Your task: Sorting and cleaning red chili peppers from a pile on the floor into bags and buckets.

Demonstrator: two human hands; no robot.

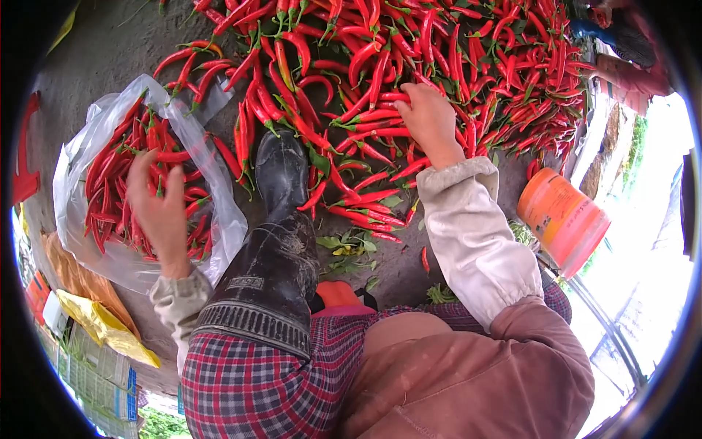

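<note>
My left hand [156, 211] is over a clear plastic bag [222, 206], thumb and fingers apart and nothing held. Red chili peppers [118, 192] with green stems fill much of the bag. At the near edge of a large heap of red chili peppers [373, 60], my right hand [430, 120] reaches down, its thumb and fingertips at the ends of a few peppers. Whether it grips them is not clear. Several loose peppers [378, 214] lie on the dark ground between my hands, beyond some green leaves [351, 247].
My black rubber boot [263, 263] stands between the bag and the heap. On the right, an orange bucket [562, 219] is tilted. A yellow sack [104, 326] lies at lower left, with a red plastic object [24, 170] farther up. Another person's arm [630, 77] shows at upper right.
</note>
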